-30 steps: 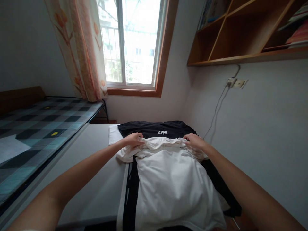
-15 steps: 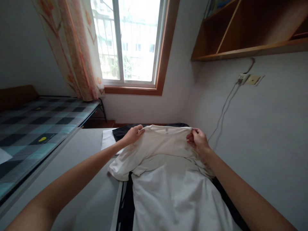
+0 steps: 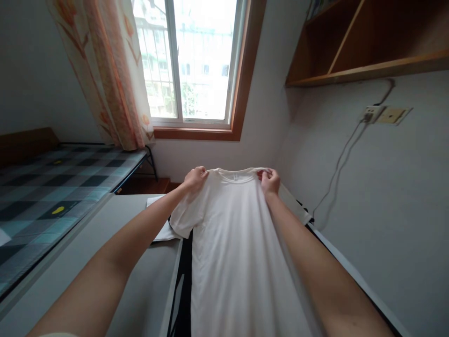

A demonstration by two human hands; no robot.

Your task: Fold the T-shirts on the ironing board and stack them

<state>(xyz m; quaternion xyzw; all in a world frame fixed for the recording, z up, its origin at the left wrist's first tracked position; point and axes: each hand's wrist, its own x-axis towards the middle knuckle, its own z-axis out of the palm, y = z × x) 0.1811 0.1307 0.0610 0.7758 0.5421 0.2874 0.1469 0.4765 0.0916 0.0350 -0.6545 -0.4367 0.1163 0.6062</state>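
Fingers (image 3: 200, 172) of the left hand (image 3: 195, 178) are pinched closed on the left shoulder of the white T-shirt (image 3: 231, 234); fingers of the right hand (image 3: 270, 180) are likewise pinched closed on its right shoulder, either side of the collar; the shirt hangs stretched between both hands above the counter's (image 3: 140, 262) far right part, its body trailing down toward the near edge over a dark garment (image 3: 184, 281); a folded white cloth (image 3: 164, 230) lies beside the left sleeve. Compared with half a second earlier, both hands stand higher and closer together; the shirt, then bunched and sagging, is now drawn out flat, collar uppermost.
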